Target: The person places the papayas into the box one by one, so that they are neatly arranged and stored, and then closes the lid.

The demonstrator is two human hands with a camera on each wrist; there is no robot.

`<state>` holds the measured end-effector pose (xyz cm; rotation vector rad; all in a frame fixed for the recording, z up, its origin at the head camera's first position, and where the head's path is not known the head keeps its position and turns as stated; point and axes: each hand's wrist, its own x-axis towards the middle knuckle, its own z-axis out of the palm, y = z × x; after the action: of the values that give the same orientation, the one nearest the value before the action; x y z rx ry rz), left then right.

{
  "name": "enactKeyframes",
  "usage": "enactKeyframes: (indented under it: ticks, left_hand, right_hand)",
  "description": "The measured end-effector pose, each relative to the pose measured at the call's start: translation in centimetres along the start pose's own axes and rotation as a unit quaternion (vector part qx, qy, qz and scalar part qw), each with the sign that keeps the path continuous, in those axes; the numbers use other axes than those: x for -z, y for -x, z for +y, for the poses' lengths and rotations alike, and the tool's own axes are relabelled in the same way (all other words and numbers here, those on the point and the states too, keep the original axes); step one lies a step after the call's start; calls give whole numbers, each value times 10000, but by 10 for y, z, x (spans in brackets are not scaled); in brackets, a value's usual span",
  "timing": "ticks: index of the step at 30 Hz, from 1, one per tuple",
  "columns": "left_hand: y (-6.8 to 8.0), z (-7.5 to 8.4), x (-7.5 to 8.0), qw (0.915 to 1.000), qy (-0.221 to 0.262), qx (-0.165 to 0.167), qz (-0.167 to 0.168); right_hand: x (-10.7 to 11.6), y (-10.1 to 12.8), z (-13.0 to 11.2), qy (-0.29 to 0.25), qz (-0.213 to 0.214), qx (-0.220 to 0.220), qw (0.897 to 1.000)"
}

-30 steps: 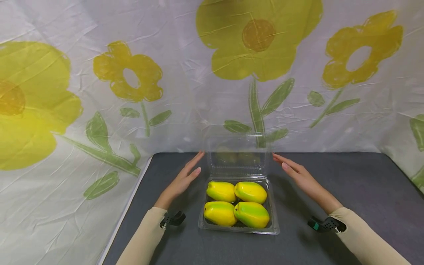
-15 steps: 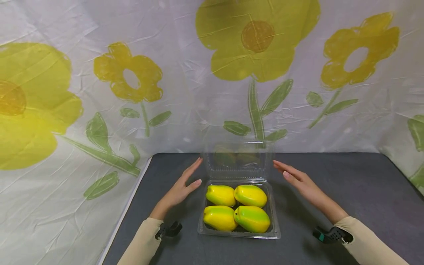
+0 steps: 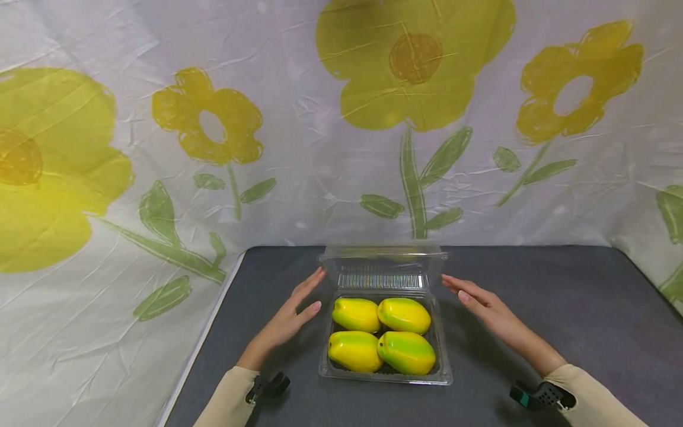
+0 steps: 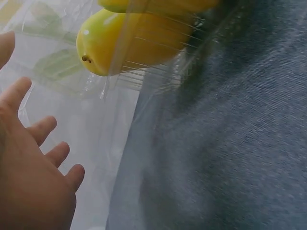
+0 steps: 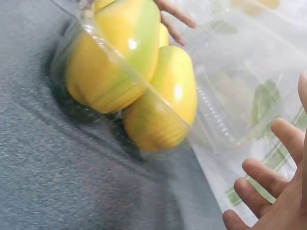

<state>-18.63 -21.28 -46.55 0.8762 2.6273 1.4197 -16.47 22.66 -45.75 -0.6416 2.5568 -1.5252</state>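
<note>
A clear plastic clamshell box (image 3: 384,379) stands on the dark table, several yellow-green papayas (image 3: 407,353) lying in its base. Its transparent lid (image 3: 381,267) is raised at the far-side hinge and leans forward over the back of the fruit. At the lid's left side my left hand (image 3: 283,320) holds its fingers straight, the fingertips close by the edge. My right hand (image 3: 493,311) mirrors it on the right, fingers extended and the tips beside the lid's edge. Both wrist views show spread fingers, the left hand (image 4: 38,172) and the right hand (image 5: 273,191), with nothing gripped.
Behind the table (image 3: 533,332) hangs a white cloth (image 3: 299,118) printed with yellow flowers. Each wrist wears a black strap camera, the left one (image 3: 269,386) and the right one (image 3: 539,394), both beside the box.
The lid has tilted from near upright forward and down towards the fruit. Both hands have come down and slightly towards me alongside it, fingers still straight.
</note>
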Motion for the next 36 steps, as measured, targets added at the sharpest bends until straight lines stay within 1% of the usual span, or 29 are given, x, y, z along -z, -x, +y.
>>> enactKeyframes:
  ticks: [3,6,8,13,15,20,24,27,29,32,36]
  left_hand:
    - [5,-1,-1,10000,1,43,5]
    - [11,-3,-2,9997,34,218,-44]
    - [14,-4,-3,9996,85,266,-90]
    - [18,-6,-5,9995,199,182,-158]
    - [19,-7,-7,9995,186,199,-188]
    - [21,-9,-10,9986,145,354,-375]
    - [22,-9,-11,9967,307,493,-572]
    - [24,-9,-11,9950,398,571,-711]
    - [26,-9,-11,9946,365,585,-769]
    - [29,-10,-11,9947,291,561,-815]
    - [33,-10,-11,9944,134,553,-888]
  right_hand:
    - [-2,4,1,-71,-37,-11,10000]
    - [-4,7,1,-186,-79,71,9998]
    - [-6,10,1,-187,-80,97,9997]
    - [-11,16,1,191,44,-125,9997]
    - [-13,19,2,273,40,-210,9994]
    - [-17,24,6,201,-104,-209,9995]
    - [-20,27,9,194,-221,-123,9995]
    - [-22,30,11,137,-288,-137,9994]
    - [-24,31,12,100,-328,-181,9992]
    - [-28,33,12,207,-372,-220,9989]
    - [-32,37,8,419,-321,-89,9986]
